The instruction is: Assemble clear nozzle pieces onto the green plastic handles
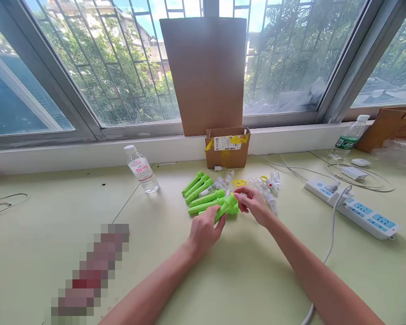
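Head view: both hands meet over the middle of the pale green bench (54, 225).
Left hand (205, 230): its grip is closed round the lower end of the green piece (227, 208), from 7 o'clock.
Right hand (253, 205): its grip pinches the upper end of the piece from 3 o'clock.
Green piece: between the two hands, at 6 o'clock of the green tubes (199, 187) and just beside them.
Clear parts (269, 185): scattered at 1 o'clock of the hands, partly hidden by the right hand.
Yellow ring (238, 183): at 12 o'clock, near.
Water bottle (142, 170): upright at 10 o'clock, well apart.
Carton (227, 146): at 12 o'clock by the sill, with a cardboard sheet (206, 74) standing behind it.
Power strip (358, 210): at 3 o'clock; its white cable (331, 234) runs past the right forearm.
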`<state>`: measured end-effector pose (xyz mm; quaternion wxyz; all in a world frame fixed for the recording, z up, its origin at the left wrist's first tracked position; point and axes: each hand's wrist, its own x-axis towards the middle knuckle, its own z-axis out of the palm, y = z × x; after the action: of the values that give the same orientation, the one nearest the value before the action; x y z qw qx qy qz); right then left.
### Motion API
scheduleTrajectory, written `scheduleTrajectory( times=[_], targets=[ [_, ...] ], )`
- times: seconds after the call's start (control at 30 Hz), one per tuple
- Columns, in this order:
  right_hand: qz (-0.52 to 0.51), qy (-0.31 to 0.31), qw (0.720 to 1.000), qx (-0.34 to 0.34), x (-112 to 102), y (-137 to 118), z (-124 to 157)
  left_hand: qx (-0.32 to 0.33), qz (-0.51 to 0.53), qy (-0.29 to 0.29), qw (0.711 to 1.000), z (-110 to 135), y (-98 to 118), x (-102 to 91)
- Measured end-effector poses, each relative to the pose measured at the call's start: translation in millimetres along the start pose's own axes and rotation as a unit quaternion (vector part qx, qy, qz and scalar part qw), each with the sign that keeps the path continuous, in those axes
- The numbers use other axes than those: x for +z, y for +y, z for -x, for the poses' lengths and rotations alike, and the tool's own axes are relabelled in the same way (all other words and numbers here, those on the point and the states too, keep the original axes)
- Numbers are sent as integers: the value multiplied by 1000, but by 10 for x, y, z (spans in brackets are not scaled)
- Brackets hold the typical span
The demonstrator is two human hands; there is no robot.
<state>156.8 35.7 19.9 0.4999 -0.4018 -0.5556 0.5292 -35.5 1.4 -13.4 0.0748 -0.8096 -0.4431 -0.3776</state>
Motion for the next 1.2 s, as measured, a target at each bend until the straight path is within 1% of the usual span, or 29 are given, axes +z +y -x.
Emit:
scheduleTrajectory(
  times=[0.1, 0.17, 0.3, 0.47, 0.6, 0.7, 0.93, 1.03, 1.2],
  targets=[
    [-19, -3, 1000, 14, 3, 6, -8, 27, -3, 12, 1000, 0, -17, -7],
    [-27, -4, 999, 17, 8, 7, -9, 32, -5, 19, 999, 0, -26, -9],
    [-32, -9, 999, 17, 23, 0, -3, 28, 6, 24, 999, 3, -26, -3],
    [-49, -7, 999, 21, 49, -3, 1, -1, 20, 22, 1000, 6, -10, 10],
    [-41, -4, 999, 20, 68, 8, -4, -9, 24, 22, 999, 5, -8, 15],
    [-32, 0, 999, 19, 76, 7, -4, -13, 25, 33, 999, 8, -10, 18],
    [-32, 9, 999, 14, 102, -6, 10, -5, 13, 60, 998, 16, -9, 32],
    [-37, 14, 999, 22, 93, 12, 1, -5, 9, 68, 998, 15, -7, 35],
    [-35, 3, 999, 35, 51, 28, -17, 26, -31, 69, 997, -4, -25, 19]
  ],
)
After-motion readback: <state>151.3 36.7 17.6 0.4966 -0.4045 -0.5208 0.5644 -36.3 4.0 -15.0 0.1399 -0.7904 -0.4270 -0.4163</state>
